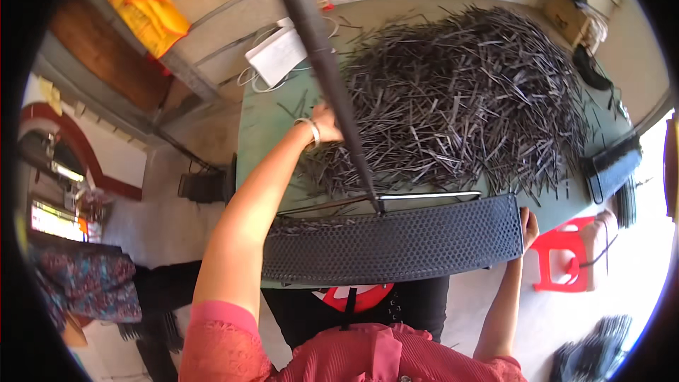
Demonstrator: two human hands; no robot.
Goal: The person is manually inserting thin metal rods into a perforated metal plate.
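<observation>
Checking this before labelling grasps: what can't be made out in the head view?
All in the head view:
Left grip: fingertips lost at the dark pole; can't tell if they hold any dark strips.
Right grip: fingers partly hidden by the end of the perforated tray.
Tray floor: mostly hidden by its near wall.
Person at left: partly cut off by the fisheye rim.

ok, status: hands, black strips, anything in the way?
Left hand at left edge of black strip pile, fingers mostly hidden. Right hand at right end of perforated black tray, grip unclear. Dark pole crosses view, partly masking pile.
</observation>
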